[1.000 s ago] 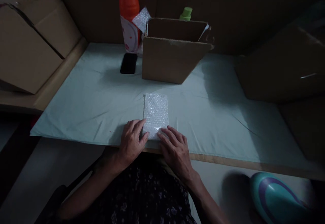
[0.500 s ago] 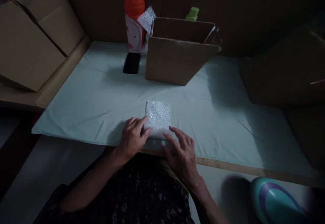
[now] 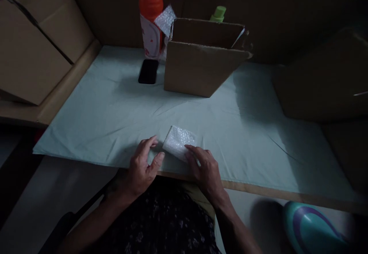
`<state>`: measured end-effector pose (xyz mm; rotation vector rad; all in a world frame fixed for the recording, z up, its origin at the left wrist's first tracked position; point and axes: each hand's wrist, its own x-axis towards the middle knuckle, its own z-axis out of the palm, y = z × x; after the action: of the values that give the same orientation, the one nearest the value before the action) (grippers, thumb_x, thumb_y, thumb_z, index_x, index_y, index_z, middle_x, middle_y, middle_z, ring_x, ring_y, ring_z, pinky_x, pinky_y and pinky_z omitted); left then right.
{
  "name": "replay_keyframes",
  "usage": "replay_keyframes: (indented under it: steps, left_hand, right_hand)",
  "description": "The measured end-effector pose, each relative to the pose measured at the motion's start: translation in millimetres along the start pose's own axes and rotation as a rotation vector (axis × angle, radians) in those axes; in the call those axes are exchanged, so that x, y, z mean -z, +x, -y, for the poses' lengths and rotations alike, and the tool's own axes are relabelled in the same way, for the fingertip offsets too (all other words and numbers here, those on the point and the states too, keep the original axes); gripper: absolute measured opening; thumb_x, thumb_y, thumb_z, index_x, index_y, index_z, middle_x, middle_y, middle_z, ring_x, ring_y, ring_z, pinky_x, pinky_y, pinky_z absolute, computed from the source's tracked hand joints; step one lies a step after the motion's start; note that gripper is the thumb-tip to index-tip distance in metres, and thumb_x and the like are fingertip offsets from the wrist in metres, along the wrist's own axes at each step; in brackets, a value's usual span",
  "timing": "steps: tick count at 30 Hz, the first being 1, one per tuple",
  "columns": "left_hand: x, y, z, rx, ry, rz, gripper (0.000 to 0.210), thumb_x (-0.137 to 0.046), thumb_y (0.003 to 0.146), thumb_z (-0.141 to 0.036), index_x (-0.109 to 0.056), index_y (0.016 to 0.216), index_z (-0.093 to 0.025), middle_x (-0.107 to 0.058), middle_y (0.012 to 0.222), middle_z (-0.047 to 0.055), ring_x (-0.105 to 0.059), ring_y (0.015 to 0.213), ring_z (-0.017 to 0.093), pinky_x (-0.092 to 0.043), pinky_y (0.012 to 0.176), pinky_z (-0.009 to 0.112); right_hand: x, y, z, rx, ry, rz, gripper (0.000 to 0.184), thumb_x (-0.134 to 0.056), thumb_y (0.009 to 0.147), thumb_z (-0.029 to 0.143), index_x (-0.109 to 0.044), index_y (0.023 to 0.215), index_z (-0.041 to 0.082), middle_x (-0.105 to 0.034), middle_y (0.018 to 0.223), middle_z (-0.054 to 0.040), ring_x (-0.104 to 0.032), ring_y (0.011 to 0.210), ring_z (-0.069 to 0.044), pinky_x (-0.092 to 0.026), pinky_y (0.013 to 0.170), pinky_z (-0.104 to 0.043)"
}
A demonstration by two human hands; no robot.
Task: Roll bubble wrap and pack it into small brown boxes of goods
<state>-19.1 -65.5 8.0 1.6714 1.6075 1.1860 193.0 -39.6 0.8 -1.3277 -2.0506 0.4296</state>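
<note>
A small folded piece of bubble wrap [image 3: 178, 141] lies near the front edge of the cloth-covered table, turned at a slant. My right hand [image 3: 204, 165] grips its lower right corner between thumb and fingers. Just left of the wrap, my left hand [image 3: 143, 164] is held with thumb and fingers apart, and nothing is in it. Whether anything is wrapped inside the folds cannot be seen.
A tall open cardboard box [image 3: 192, 70] stands behind the wrap, with another bubble-wrap piece [image 3: 166, 20] at its left corner. A black phone [image 3: 148, 71] lies beside an orange bottle [image 3: 151, 6]. Larger cartons [image 3: 34, 43] flank the pale green cloth [image 3: 115, 104]. A teal ball-like object [image 3: 309, 227] sits lower right.
The bubble wrap has turned clockwise and come slightly nearer. My left hand has let go and moved left; my right hand has closed on the corner.
</note>
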Motion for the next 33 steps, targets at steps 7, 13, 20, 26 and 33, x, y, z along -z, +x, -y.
replay_keyframes:
  steps: [7, 13, 20, 26, 33]
  left_hand:
    - [-15.5, -5, -16, 0.631, -0.898, 0.223, 0.047, -0.068, 0.083, -0.035, -0.059, 0.124, -0.014, -0.067, 0.125, 0.015, -0.065, 0.114, 0.026, -0.049, 0.105, 0.044]
    - [-28.1, 5, -22, 0.638, -0.916, 0.189, 0.038, -0.071, 0.077, -0.035, -0.065, 0.109, -0.014, -0.074, 0.106, 0.010, -0.068, 0.104, 0.024, -0.052, 0.097, 0.039]
    - [-22.9, 19, -32, 0.273, -0.377, 0.420, 0.028, -0.061, 0.082, -0.022, -0.070, 0.108, -0.019, -0.076, 0.099, 0.004, -0.069, 0.090, 0.021, -0.056, 0.083, 0.032]
    - [-20.9, 78, -27, -0.177, -0.002, 0.213, 0.033, -0.066, 0.084, -0.029, -0.068, 0.115, -0.019, -0.072, 0.111, 0.010, -0.068, 0.102, 0.025, -0.057, 0.091, 0.038]
    - [-20.9, 242, -66, -0.619, 0.503, -0.134, 0.054, -0.066, 0.080, -0.016, -0.054, 0.133, -0.013, -0.053, 0.144, 0.017, -0.034, 0.146, 0.035, -0.027, 0.118, 0.055]
  right_hand:
    - [-5, 10, 0, -0.305, 0.325, 0.071, 0.025, -0.053, 0.096, 0.031, -0.068, 0.113, 0.019, -0.076, 0.098, -0.0066, -0.071, 0.079, -0.019, -0.056, 0.069, -0.029]
    - [8, 3, 4, -0.223, 0.300, 0.016, 0.022, -0.059, 0.094, 0.036, -0.070, 0.106, 0.021, -0.073, 0.105, -0.0080, -0.068, 0.099, -0.023, -0.055, 0.086, -0.036]
    - [32, 25, -4, -0.173, 0.415, 0.216, 0.035, -0.066, 0.088, 0.049, -0.070, 0.108, 0.020, -0.074, 0.093, -0.0046, -0.067, 0.079, -0.018, -0.054, 0.070, -0.027]
    - [40, 29, -22, -0.243, 0.323, 0.177, 0.029, -0.058, 0.093, 0.047, -0.066, 0.086, 0.019, -0.066, 0.071, 0.0007, -0.061, 0.063, -0.014, -0.047, 0.058, -0.024]
    - [54, 16, -39, -0.278, 0.273, 0.125, 0.027, -0.055, 0.094, 0.047, -0.064, 0.089, 0.022, -0.069, 0.073, 0.0006, -0.065, 0.062, -0.015, -0.050, 0.057, -0.024]
